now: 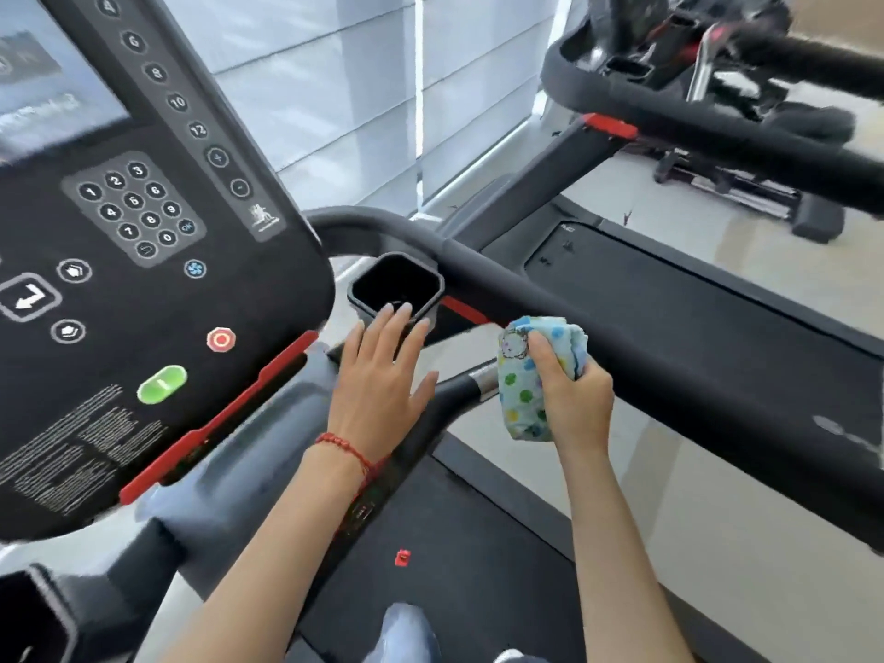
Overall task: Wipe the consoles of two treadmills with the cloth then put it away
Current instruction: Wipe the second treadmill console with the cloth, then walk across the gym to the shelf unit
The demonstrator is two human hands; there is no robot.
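Observation:
A black treadmill console [143, 289] with a number keypad, a green button and a red stop button fills the left of the view. My left hand [382, 375] lies flat with straight fingers on the grey ledge at the console's right, fingertips at the rim of a black cup holder [397, 284]. My right hand [569, 390] grips a folded light-blue cloth [524, 380] with coloured dots, just in front of the black side handrail [646, 346]. A second treadmill [717, 112] stands at the upper right, only its handrail and frame showing.
A red safety bar [215, 413] runs along the console's lower edge. The black running belt [454, 543] with a small red clip lies below my arms. Window blinds [359, 88] stand behind the machines; other gym equipment [746, 193] sits on the pale floor at right.

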